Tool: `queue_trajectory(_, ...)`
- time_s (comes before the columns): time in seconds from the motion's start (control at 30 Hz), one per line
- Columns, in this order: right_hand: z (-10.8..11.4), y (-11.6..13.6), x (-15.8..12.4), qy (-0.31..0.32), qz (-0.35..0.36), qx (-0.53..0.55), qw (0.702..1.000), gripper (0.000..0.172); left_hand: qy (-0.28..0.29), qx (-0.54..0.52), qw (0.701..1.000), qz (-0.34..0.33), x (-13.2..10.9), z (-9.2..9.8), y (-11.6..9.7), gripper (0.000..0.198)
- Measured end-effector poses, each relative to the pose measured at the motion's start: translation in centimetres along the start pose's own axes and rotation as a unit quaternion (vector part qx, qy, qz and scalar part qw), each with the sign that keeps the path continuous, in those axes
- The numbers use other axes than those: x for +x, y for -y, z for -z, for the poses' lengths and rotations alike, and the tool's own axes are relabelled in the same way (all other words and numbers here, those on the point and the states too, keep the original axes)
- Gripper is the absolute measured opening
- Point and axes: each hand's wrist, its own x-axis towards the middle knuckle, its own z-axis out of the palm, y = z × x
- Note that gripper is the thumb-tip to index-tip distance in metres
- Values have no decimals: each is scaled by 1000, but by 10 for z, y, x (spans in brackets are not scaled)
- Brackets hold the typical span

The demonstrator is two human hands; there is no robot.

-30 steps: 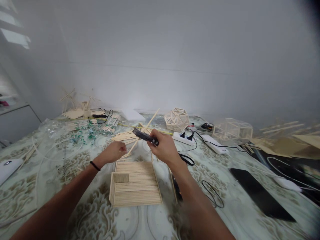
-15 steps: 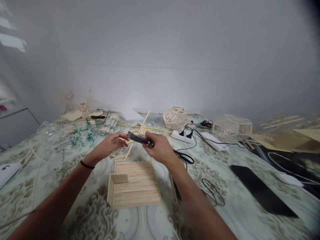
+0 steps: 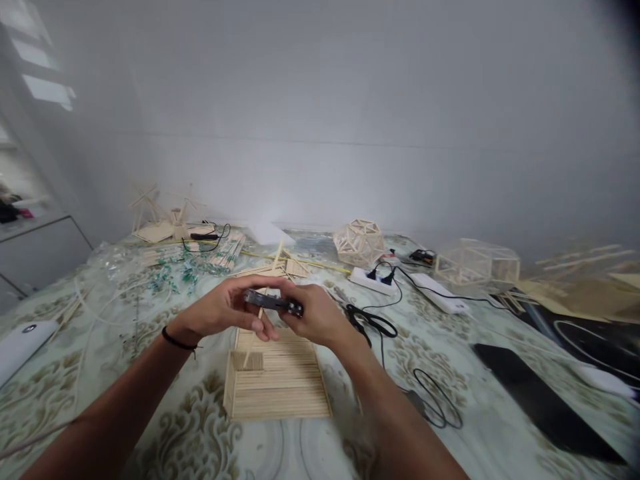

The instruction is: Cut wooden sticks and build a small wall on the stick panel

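My right hand [image 3: 320, 315] grips one end of a dark, compact tool [image 3: 270, 301] that looks like a folded multi-tool. Around its other end curls my left hand [image 3: 225, 308], with a black band on the wrist, thumb below the tool and index finger above it. A thin wooden stick [image 3: 249, 352] slants past the left fingers and the tool; which hand bears it I cannot tell. Beneath the hands lies a panel of wooden sticks [image 3: 280, 390], with a low corner wall [image 3: 249, 361] standing on its left side.
A small stick-built piece [image 3: 296, 268] lies beyond the hands. Green-tipped sticks [image 3: 227, 252] and plastic wrap [image 3: 110, 260] are at back left. A power strip [image 3: 373, 280], cables [image 3: 375, 320], a stick polyhedron [image 3: 360, 241] and a black slab [image 3: 543, 400] occupy the right.
My left hand has moved right and closed around the tool's left end. The tool and the wooden stick have come lower and nearer. The view has shifted slightly.
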Motion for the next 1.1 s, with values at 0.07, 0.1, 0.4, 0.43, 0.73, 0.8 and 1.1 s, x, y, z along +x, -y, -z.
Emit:
queue_trajectory(0.07, -1, 1, 0, 5, -6, 9, 1000, 20, 5, -12, 1000, -7, -1, -1, 0, 66)
queue_trajectory(0.1, -1, 1, -1, 5, -8, 13, 1000, 17, 8, -17, 1000, -10, -1, -1, 0, 67)
queue_trajectory(0.4, 4, -2, 2, -78, -10, 77, 994, 13, -69, 32, 997, -27, 3, 10, 1, 65)
queue_trajectory(0.43, 5, -2, 2, -96, -18, 95, 991, 8, -81, 45, 995, -23, 4, 11, 1, 63)
queue_trajectory(0.73, 7, 7, 4, -117, 0, 103, 988, 18, -30, 161, 984, 64, 4, 9, -3, 30)
queue_trajectory(0.8, 6, 6, 4, -100, 0, 92, 991, 15, -16, 161, 984, 71, 4, 9, -3, 32)
queue_trajectory(1.1, 14, 3, 3, -151, -1, 40, 988, 13, -91, 117, 988, 47, 3, 14, -5, 56)
